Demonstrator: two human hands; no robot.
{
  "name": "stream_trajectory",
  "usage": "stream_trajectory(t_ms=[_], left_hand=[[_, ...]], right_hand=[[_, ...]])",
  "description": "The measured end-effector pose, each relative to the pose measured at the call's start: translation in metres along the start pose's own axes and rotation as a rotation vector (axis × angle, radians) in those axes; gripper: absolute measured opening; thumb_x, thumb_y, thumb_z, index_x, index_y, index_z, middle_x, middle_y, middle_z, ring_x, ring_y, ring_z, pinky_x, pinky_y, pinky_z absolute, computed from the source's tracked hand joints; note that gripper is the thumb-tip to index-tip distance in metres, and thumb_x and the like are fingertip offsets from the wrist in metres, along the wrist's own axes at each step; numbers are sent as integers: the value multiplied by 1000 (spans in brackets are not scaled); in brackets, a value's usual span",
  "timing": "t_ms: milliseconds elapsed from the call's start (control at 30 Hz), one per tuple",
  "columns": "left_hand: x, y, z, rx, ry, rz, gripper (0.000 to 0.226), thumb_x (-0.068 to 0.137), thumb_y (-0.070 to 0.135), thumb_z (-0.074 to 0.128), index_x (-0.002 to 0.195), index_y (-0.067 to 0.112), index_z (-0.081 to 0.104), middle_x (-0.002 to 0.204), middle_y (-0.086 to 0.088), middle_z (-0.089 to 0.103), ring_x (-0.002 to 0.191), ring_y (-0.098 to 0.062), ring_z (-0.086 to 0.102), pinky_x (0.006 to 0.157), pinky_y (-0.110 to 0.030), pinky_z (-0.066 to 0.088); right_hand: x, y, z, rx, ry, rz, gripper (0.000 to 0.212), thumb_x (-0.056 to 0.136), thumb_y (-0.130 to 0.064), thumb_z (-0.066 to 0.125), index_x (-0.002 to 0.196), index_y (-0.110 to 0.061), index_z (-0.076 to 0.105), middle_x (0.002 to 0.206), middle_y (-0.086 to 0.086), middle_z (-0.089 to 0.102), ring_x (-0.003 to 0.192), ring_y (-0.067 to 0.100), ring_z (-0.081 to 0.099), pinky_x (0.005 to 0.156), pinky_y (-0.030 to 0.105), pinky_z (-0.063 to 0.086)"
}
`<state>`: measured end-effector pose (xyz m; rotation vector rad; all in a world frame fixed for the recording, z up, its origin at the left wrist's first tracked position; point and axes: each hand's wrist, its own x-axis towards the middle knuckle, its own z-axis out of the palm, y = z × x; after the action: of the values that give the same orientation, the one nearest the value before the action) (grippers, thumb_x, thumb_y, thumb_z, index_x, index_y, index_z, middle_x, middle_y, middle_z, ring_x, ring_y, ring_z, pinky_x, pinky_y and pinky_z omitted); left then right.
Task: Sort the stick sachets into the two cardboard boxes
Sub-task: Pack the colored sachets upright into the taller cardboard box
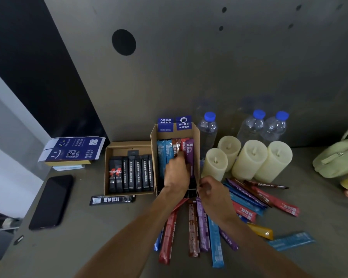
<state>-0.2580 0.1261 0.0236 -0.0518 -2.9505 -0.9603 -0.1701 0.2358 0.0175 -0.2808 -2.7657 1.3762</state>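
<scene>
Your left hand [176, 173] is down inside the tall box [197, 153], back of the hand up, fingers bent onto the coloured sachets [165, 149] standing there. They lean in a row against the back wall, probably so each new one slots in at the front. Whether you pinch one or just press the row back, I cannot tell.

Your right hand [212, 190] sits at that box's near right corner with its fingers curled. It looks like it is steadying the wall so the box does not slide. The grip itself is hidden, so I cannot say if it holds cardboard, a sachet or nothing.

The low box [129, 144] touches the tall one on its left and holds the black sachets [133, 173] side by side. One loose black sachet [112, 200] lies just in front of it. The loose coloured sachets [194, 227] fan across the tabletop [109, 247] under and right of your forearms, overlapping.

Room is tight on the right. The candles [247, 159] stand just beside the tall box and the bottles [208, 127] behind them, so a wide swing could tip them. Near the left edge lies a phone [51, 201]. Your freest path is from the front, straight over the box rims.
</scene>
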Motion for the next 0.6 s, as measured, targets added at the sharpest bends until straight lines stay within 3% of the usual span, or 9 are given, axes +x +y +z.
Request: stream_trajectory(t_ms=[167, 267, 367, 467, 600], left_hand=[[-16, -1, -15, -93, 6, 4, 13, 96, 21, 60, 106, 14, 57, 98, -7, 70, 90, -26, 69, 79, -42, 59], [-40, -10, -26, -180, 4, 33, 6, 96, 23, 63, 99, 20, 58, 87, 7, 68, 74, -4, 67, 68, -25, 60], [-71, -23, -39, -250, -6, 39, 6, 95, 23, 65, 93, 23, 59, 80, 13, 66, 70, 4, 64, 64, -11, 53], [-100, -44, -47, -252, -73, -11, 8, 93, 27, 68, 87, 25, 62, 76, 15, 66, 71, 6, 63, 65, -14, 54], [-136, -75, -39, -27, -206, -65, 18, 90, 31, 69, 76, 35, 60, 73, 20, 63, 67, 4, 60, 62, -16, 50]], right_hand=[[0, 5, -5, 28, -7, 3, 11, 95, -12, 61, 94, -23, 62, 84, -8, 66, 75, -2, 61, 60, 5, 44], [-4, 13, -9, 2, -12, 12, 9, 95, -17, 63, 99, -25, 62, 90, -11, 65, 83, -3, 60, 62, 6, 43], [-12, 21, -13, -23, -18, 23, 6, 94, -20, 65, 99, -25, 64, 92, -12, 65, 86, -2, 60, 67, 8, 42], [-24, 28, -15, -69, -50, 15, 7, 93, -19, 65, 91, -26, 66, 87, -14, 66, 82, -1, 62, 69, 11, 45], [-44, 31, -11, -86, -70, -33, 12, 92, -16, 67, 86, -27, 67, 82, -16, 66, 80, -6, 62, 69, 10, 48]])
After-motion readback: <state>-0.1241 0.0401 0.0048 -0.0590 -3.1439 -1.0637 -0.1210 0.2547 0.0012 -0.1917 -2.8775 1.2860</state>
